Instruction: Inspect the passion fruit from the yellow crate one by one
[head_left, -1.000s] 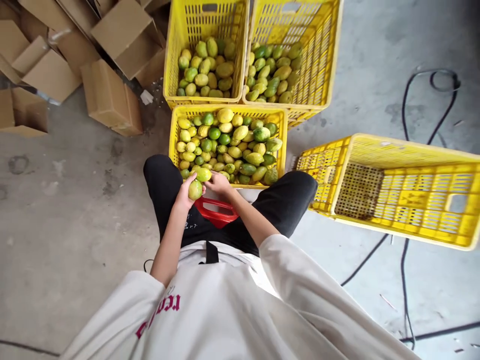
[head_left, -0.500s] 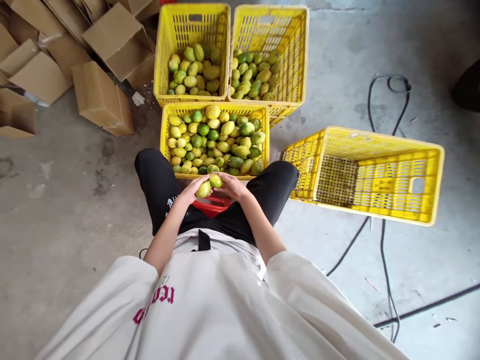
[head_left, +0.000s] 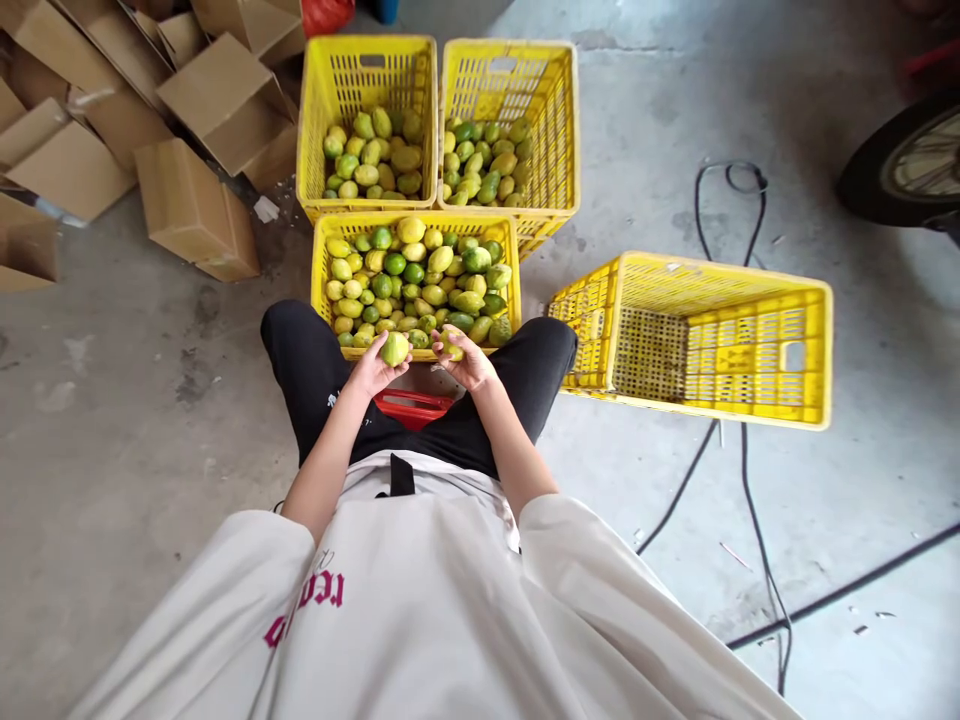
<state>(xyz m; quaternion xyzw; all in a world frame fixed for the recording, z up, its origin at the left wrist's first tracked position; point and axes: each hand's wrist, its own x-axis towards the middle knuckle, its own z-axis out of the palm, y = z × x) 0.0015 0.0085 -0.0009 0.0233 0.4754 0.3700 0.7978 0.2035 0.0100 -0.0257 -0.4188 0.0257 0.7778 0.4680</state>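
Note:
My left hand (head_left: 373, 374) is closed around a yellow-green lemon (head_left: 394, 349), palm turned up. A little to the right, my right hand (head_left: 471, 364) grips another lemon (head_left: 451, 346), partly covered by its fingers. Both hands are over the near rim of a yellow crate (head_left: 514, 270) between my knees. Many green and yellow lemons (head_left: 412, 273) fill that crate, some of them streaked or patchy. Below the hands, a red plastic object (head_left: 414, 408) shows between my thighs.
Behind stand two yellow crates, a left one (head_left: 306, 130) and a right one (head_left: 574, 130), both holding lemons. A tilted yellow crate (head_left: 750, 270) lies to the right. Cardboard boxes (head_left: 191, 210) pile up at left. Black cable (head_left: 761, 530) and a wheel (head_left: 900, 165) are at right.
My hands have moved apart, each with its lemon; the two fruits were side by side before. The view has shifted, bringing the wheel into sight at the right.

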